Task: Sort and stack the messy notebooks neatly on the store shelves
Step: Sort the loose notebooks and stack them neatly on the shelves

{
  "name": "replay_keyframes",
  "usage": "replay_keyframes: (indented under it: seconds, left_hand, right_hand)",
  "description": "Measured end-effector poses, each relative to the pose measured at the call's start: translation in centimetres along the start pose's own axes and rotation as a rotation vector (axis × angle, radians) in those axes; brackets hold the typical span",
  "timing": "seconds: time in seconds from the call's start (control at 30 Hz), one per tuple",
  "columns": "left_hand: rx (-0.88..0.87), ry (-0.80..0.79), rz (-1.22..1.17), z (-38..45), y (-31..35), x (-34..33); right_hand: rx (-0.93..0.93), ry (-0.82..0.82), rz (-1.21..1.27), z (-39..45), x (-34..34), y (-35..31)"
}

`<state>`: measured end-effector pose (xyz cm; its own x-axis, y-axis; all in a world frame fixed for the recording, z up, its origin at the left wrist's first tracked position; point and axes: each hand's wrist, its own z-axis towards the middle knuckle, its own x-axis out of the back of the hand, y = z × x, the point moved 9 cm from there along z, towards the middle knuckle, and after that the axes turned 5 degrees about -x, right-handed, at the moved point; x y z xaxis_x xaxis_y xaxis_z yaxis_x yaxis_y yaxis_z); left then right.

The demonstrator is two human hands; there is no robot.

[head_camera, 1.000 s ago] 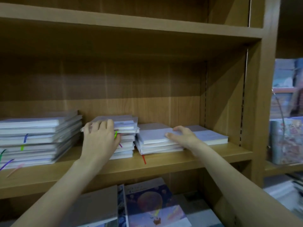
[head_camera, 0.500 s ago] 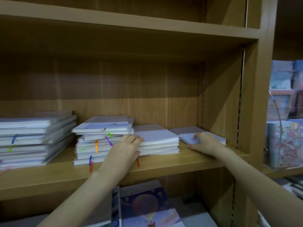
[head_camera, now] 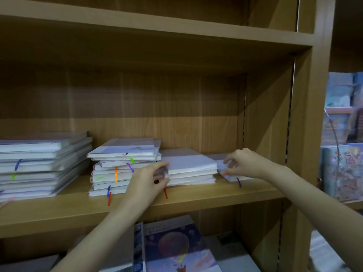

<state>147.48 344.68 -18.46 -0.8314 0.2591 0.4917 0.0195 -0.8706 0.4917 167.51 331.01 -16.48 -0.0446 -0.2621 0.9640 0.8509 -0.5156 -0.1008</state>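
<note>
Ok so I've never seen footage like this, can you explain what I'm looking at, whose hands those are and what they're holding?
This is filmed by a camera worn on a person's head, looking forward and down at their own bare hands; no machine is involved. On the brown wooden shelf lie stacks of pale notebooks with coloured ribbon bookmarks. The left hand grips the left end of the low middle stack of white notebooks. The right hand curls its fingers over a single thin pale notebook lying at the far right. A taller, uneven stack stands beside the left hand.
</note>
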Motion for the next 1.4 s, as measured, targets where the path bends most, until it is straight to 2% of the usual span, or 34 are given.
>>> replay_keyframes:
  seconds: [0.1,0.23,0.33,0.37,0.43,0.5,0.53,0.57,0.6,0.73,0.8,0.93,1.17,1.23,1.33,1.4]
  left_hand:
    - [-0.019,0.048,0.183,-1.0,0.7,0.5]
    - [-0.228,0.241,0.302,-2.3,3.2,4.7]
    - [-0.384,0.397,0.410,-2.3,3.3,9.9]
    - [-0.353,0.411,0.452,-1.9,2.3,11.4]
    - [-0.083,0.370,0.353,-0.6,-2.3,14.0]
    - [0.332,0.265,-0.077,-0.7,-6.9,14.3]
    - [0.480,0.214,-0.309,-1.0,-8.2,13.5]
    - [0.557,0.177,-0.453,-1.1,-8.5,12.9]
    - [0.574,0.135,-0.499,-1.0,-8.1,12.6]
    - [0.498,-0.029,-0.423,-0.1,-6.1,11.8]
    - [0.519,-0.044,-0.432,0.0,-6.2,12.0]
    - [0.524,-0.047,-0.623,-0.7,-6.7,12.0]
    - [0.419,-0.153,-0.614,-0.7,-4.1,10.4]
    - [0.377,-0.110,-0.518,-0.6,-4.0,10.8]
    - [0.359,0.101,-0.278,-0.5,-5.5,13.2]
    - [0.396,0.091,-0.221,-0.8,-6.2,13.2]
  right_hand:
    - [0.006,0.032,0.523,0.1,1.7,-1.6]
    - [0.148,0.122,0.585,0.8,2.9,-7.4]
    - [0.213,-0.004,0.722,1.8,1.6,-12.1]
    - [0.196,-0.074,0.803,2.2,0.8,-13.3]
    - [0.130,-0.194,1.027,3.4,-1.0,-15.2]
    - [-0.004,-0.237,1.255,4.5,-2.2,-16.2]
    - [-0.056,-0.222,1.306,5.1,-2.5,-16.5]
    - [-0.092,-0.190,1.314,5.5,-2.6,-16.7]
    - [-0.120,-0.165,1.314,5.7,-2.5,-16.8]
    - [-0.191,-0.152,1.458,6.1,-2.7,-15.8]
    - [-0.167,-0.187,1.425,6.1,-2.8,-15.7]
    - [-0.180,-0.143,1.298,6.4,-2.1,-14.7]
    - [-0.209,-0.176,1.535,6.2,-2.9,-13.2]
    - [-0.202,-0.201,1.547,5.8,-2.7,-13.2]
    - [-0.207,-0.224,1.514,5.7,-2.4,-13.1]
    - [-0.220,-0.248,1.450,5.7,-2.3,-12.9]
